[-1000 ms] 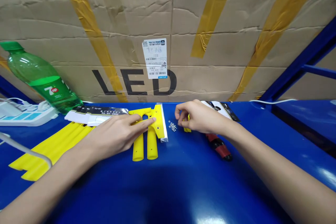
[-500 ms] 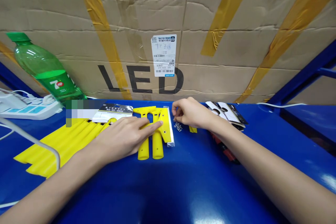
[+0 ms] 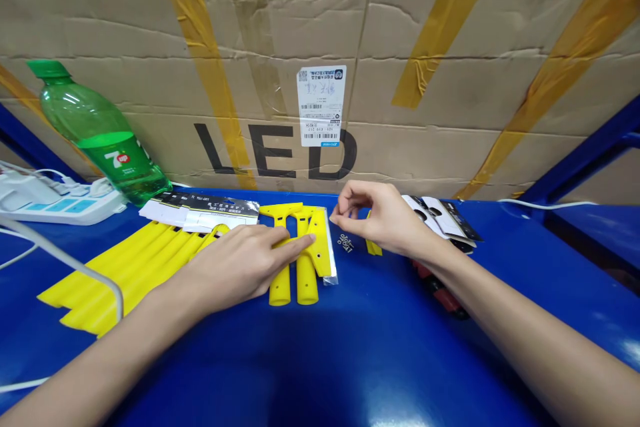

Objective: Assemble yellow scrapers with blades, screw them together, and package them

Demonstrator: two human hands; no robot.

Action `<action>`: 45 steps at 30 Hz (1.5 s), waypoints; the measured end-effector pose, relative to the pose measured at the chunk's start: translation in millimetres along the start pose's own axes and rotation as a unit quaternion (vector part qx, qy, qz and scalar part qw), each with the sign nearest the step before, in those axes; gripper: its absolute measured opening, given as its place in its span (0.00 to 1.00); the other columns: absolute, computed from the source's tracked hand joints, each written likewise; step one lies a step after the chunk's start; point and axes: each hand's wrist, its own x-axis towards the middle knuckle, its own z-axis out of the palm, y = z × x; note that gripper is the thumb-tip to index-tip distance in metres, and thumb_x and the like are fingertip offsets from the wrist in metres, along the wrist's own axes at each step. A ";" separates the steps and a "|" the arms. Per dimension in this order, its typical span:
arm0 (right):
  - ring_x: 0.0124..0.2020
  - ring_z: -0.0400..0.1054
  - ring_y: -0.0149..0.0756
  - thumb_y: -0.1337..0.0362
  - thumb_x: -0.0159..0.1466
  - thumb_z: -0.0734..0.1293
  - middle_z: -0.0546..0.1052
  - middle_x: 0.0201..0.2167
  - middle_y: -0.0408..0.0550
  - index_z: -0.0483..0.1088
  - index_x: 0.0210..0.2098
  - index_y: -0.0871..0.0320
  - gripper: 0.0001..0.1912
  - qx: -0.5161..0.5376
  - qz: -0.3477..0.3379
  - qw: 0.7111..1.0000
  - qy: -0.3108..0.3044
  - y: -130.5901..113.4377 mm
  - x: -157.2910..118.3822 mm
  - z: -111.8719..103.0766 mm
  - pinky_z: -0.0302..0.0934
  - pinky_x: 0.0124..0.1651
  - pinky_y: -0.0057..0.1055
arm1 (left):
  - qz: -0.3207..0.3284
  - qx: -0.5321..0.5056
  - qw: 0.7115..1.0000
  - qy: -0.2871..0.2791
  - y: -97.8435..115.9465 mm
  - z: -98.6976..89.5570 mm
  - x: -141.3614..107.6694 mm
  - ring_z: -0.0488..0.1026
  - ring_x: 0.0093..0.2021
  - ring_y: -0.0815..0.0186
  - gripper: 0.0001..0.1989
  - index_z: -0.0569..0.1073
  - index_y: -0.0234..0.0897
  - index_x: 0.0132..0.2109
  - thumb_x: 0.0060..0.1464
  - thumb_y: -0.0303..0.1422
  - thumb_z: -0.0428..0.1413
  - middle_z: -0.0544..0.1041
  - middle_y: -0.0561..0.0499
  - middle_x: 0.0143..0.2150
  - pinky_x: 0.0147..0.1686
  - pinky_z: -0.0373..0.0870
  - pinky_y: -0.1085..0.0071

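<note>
Moved the right hand (image 3: 387,217) off a small heap of shiny silver metal screws and bits (image 3: 345,243), over to the top edge of a flat yellow plastic plate (image 3: 321,252). Looks like a step from the heap back to the plate. Kept the left hand (image 3: 245,257) in its old spot. Must have turned the head too, with the whole view slid to the right.

Find the plate in the middle of the shiny blue tabletop (image 3: 350,367), next to two round yellow plastic handles (image 3: 307,280), with a thin silvery strip (image 3: 332,270) down its right side. Touching it with one straight left finger; curling the other fingers, but cannot tell what grip is under them. Bringing right thumb and finger almost together; cannot see any bit between.

Farther right, see a little yellow plastic piece (image 3: 373,247) and folded black-and-white cards (image 3: 443,217). Farther left, see long yellow plastic handles (image 3: 125,270) and a green plastic bottle (image 3: 113,153).
</note>
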 end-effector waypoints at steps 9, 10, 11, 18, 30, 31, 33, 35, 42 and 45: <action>0.33 0.70 0.38 0.73 0.69 0.59 0.78 0.30 0.51 0.67 0.30 0.57 0.12 -0.230 -0.251 0.940 0.034 0.9 -14.1 13.3 0.61 0.38 0.34 | 0.021 0.031 0.999 0.013 0.9 2.9 -0.2 0.78 0.37 0.58 0.27 0.64 0.39 0.69 0.65 0.24 0.48 0.80 0.45 0.42 0.34 0.75 0.65; 0.35 0.69 0.39 0.73 0.69 0.58 0.79 0.31 0.52 0.69 0.31 0.58 0.12 -0.259 -0.266 0.928 0.028 0.4 -15.4 12.1 0.61 0.39 0.35 | 0.019 0.031 0.999 0.016 0.6 3.0 -0.3 0.78 0.36 0.58 0.27 0.64 0.39 0.69 0.65 0.25 0.48 0.79 0.46 0.41 0.34 0.75 0.65; 0.36 0.69 0.41 0.73 0.69 0.58 0.79 0.31 0.53 0.70 0.32 0.58 0.13 -0.284 -0.282 0.916 0.018 -0.8 -16.8 10.5 0.61 0.39 0.36 | 0.017 0.029 0.999 0.018 0.2 3.0 -0.4 0.78 0.36 0.59 0.26 0.64 0.39 0.69 0.66 0.25 0.48 0.79 0.46 0.41 0.33 0.74 0.66; 0.38 0.65 0.45 0.71 0.64 0.61 0.78 0.31 0.52 0.71 0.34 0.58 0.07 -0.325 -0.334 0.884 -0.038 -12.1 -24.8 1.5 0.59 0.41 0.40 | 0.011 0.015 1.000 0.024 0.7 0.2 -0.2 0.76 0.33 0.60 0.22 0.68 0.38 0.66 0.66 0.26 0.48 0.79 0.47 0.39 0.30 0.71 0.67; 0.42 0.66 0.44 0.74 0.61 0.61 0.76 0.37 0.56 0.72 0.38 0.59 0.10 -0.263 -0.233 0.936 -0.032 -9.3 -28.6 -0.4 0.62 0.44 0.38 | 0.011 0.010 0.999 0.029 1.8 2.9 -1.2 0.75 0.33 0.61 0.24 0.68 0.39 0.66 0.65 0.25 0.49 0.78 0.47 0.39 0.30 0.70 0.67; 0.42 0.66 0.45 0.74 0.62 0.60 0.77 0.35 0.55 0.72 0.38 0.59 0.10 -0.274 -0.255 0.926 -0.042 -9.0 -29.0 0.2 0.62 0.45 0.39 | 0.013 0.009 0.999 0.031 2.1 3.1 -1.1 0.75 0.33 0.60 0.23 0.69 0.38 0.66 0.65 0.25 0.49 0.78 0.47 0.39 0.30 0.71 0.67; 0.43 0.66 0.47 0.74 0.63 0.60 0.78 0.34 0.55 0.71 0.37 0.59 0.10 -0.292 -0.290 0.910 -0.057 -8.9 -29.6 1.5 0.62 0.46 0.42 | 0.013 0.013 0.999 0.029 3.0 3.0 -1.0 0.76 0.33 0.59 0.22 0.70 0.37 0.65 0.65 0.25 0.49 0.79 0.47 0.39 0.31 0.71 0.65; 0.43 0.67 0.47 0.74 0.63 0.60 0.77 0.36 0.56 0.71 0.36 0.59 0.09 -0.276 -0.278 0.919 -0.048 -9.8 -30.2 2.1 0.62 0.46 0.42 | 0.012 0.020 0.999 0.027 3.7 2.3 -0.9 0.76 0.33 0.59 0.23 0.70 0.37 0.65 0.65 0.25 0.49 0.79 0.47 0.39 0.31 0.72 0.65; 0.45 0.76 0.40 0.75 0.60 0.62 0.78 0.36 0.47 0.62 0.32 0.54 0.09 0.027 -0.036 0.998 0.051 -8.8 -22.2 -4.1 0.64 0.45 0.33 | 0.010 0.004 0.998 0.063 -0.9 -1.2 -0.2 0.77 0.34 0.59 0.21 0.71 0.34 0.63 0.66 0.25 0.47 0.80 0.43 0.41 0.31 0.73 0.65; 0.37 0.76 0.38 0.73 0.59 0.66 0.80 0.32 0.46 0.62 0.30 0.54 0.09 -0.020 0.044 0.998 0.050 1.9 -14.3 -5.3 0.64 0.40 0.32 | 0.007 -0.005 0.998 0.058 -2.9 -0.7 0.5 0.77 0.33 0.59 0.21 0.71 0.32 0.63 0.67 0.26 0.47 0.80 0.43 0.41 0.31 0.73 0.64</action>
